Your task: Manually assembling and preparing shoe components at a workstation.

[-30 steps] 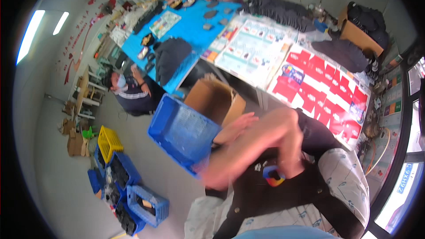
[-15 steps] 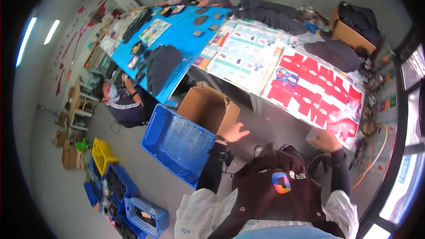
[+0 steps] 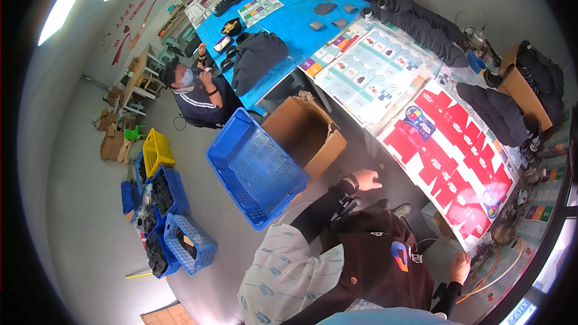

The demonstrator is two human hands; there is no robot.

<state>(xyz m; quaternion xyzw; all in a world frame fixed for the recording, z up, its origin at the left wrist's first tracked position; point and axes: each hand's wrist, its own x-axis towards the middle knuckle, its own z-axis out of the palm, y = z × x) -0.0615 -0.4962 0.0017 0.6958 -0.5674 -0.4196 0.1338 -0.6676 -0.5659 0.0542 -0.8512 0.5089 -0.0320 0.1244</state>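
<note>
My left hand [image 3: 365,179] hangs over the floor between the cardboard box and the table, fingers loosely stretched out, holding nothing. My right hand [image 3: 460,268] is low beside the table's near corner, fingers pointing up and nothing visible in them; I cannot tell whether it touches the edge. Closest to the right hand on the table are red and white printed sheets [image 3: 442,165]. To the left of my left hand stand an open cardboard box [image 3: 328,150] and a tilted blue plastic crate [image 3: 256,168].
A seated co-worker [image 3: 201,93] is by the blue-covered table [image 3: 301,9], which bears a stack of dark fabric pieces [image 3: 259,60]. Another dark pile [image 3: 418,24] lies at the back. Stacked crates [image 3: 189,244] stand on the left floor; an orange hose [image 3: 481,280] runs at the right.
My view has swung left, so the surroundings sit farther right. My right hand has dropped lower, toward the table's near corner. My left hand remains empty beside the cardboard box.
</note>
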